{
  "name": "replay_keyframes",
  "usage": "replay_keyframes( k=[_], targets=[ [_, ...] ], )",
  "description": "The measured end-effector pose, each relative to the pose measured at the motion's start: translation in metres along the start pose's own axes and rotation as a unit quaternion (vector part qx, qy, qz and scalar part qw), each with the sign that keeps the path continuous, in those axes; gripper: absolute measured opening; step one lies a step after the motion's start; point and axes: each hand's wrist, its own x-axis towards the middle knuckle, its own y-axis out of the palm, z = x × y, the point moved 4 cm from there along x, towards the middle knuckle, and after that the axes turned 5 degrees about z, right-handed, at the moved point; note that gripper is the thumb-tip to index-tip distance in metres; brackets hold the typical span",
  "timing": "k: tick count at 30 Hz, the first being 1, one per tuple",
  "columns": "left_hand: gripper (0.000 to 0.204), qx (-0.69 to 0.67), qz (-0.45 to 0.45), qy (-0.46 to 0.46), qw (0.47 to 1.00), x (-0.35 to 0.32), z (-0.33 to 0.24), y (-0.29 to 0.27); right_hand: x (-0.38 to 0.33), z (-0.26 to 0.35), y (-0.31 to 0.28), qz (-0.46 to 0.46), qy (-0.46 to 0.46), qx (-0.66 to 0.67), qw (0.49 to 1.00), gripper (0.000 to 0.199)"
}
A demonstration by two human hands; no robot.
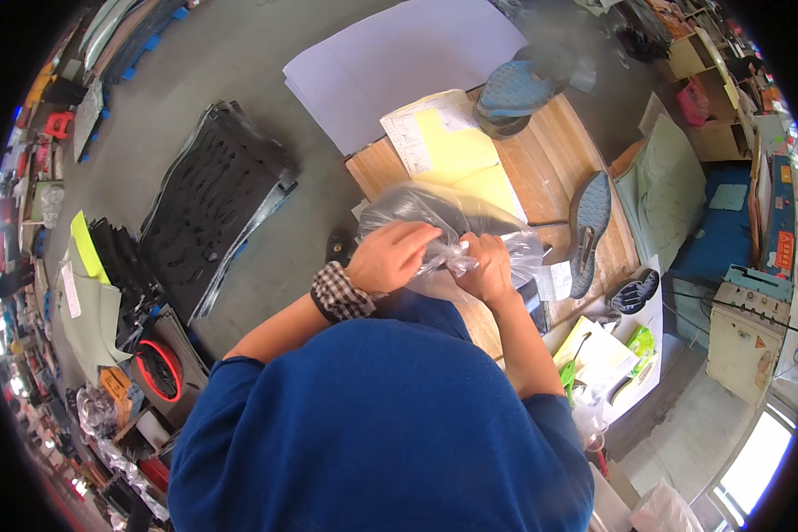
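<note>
The clear plastic bag point(434, 217) with something dark inside sits at the near edge of a wooden table point(550, 151), held up between both hands just in front of the person's chest. The left hand point(390, 255) lies over the bag's near side, fingers curled down and gripping the crumpled plastic. The right hand point(488, 266) is clenched on a bunched twist of the same plastic, touching the left hand's fingertips; the gathered neck of the bag point(452, 257) shows between the two. A checked band point(339, 294) wraps the left wrist.

Beyond the hands, just past the bag, a stack of yellow and white papers point(452, 146) lies on the table. Farther out from the right hand a blue shoe sole point(514, 89) rests near the table's far end, and another grey-blue sole point(588, 230) lies to the right of the right hand, tread up. A dark shoe upper point(634, 293) sits beyond that, on white sheets point(629, 355) near the right elbow, with green and yellow scraps beside it.

To the left of the left hand, well apart on the concrete floor point(239, 53), lies a pile of black cut-out sheets point(213, 204). A large white sheet point(399, 62) is spread on the floor beyond the table. A red ring-shaped reel point(158, 371) stands below the left elbow among boxes.
</note>
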Motion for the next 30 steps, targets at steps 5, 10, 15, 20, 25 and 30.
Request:
replay_keyframes(
  k=[5, 10, 15, 20, 25, 30],
  targets=[
    [0.025, 0.031, -0.007, -0.063, 0.998, -0.027, 0.029, -0.022, 0.013, 0.003, -0.009, -0.022, 0.051, 0.145, 0.988, 0.02],
    [0.027, 0.036, -0.02, -0.078, 0.996, -0.048, 0.037, -0.039, 0.013, 0.015, -0.047, -0.014, 0.173, 0.318, 0.932, 0.016],
    [0.033, 0.008, -0.124, -0.151, 0.981, -0.055, 0.04, -0.056, 0.005, 0.041, -0.076, -0.046, 0.224, 0.364, 0.903, 0.014],
    [0.031, 0.049, -0.109, -0.158, 0.98, -0.053, 0.054, -0.058, -0.009, 0.048, -0.043, -0.064, 0.327, 0.435, 0.837, 0.021],
    [0.029, 0.039, -0.082, -0.166, 0.982, -0.046, 0.069, -0.05, -0.001, 0.054, -0.002, -0.001, 0.265, 0.373, 0.889, 0.02],
    [0.027, -0.011, -0.082, -0.247, 0.965, -0.022, 0.108, -0.053, -0.02, 0.062, -0.035, -0.006, 0.316, 0.406, 0.857, 0.017]
  ],
)
